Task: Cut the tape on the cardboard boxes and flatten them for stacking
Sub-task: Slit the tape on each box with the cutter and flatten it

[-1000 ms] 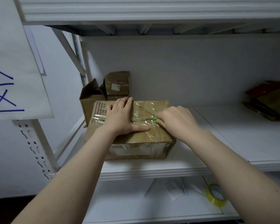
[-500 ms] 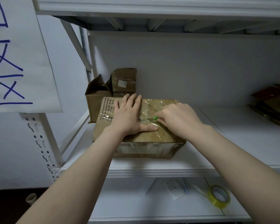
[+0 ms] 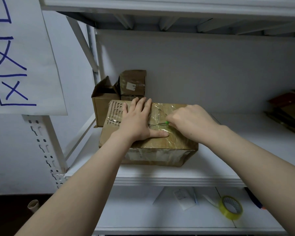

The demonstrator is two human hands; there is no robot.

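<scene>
Brown taped cardboard box (image 3: 162, 142): left hand (image 3: 136, 123) flat on top, right hand (image 3: 189, 121) grips green cutter (image 3: 167, 122), seam (image 3: 157, 124) running leftward.

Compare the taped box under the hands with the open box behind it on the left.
The taped box is shut and glossy with clear tape; the open box stands with flaps raised. The left hand presses flat on the taped box; no hand touches the open box. Both are brown cardboard on the same shelf.
</scene>
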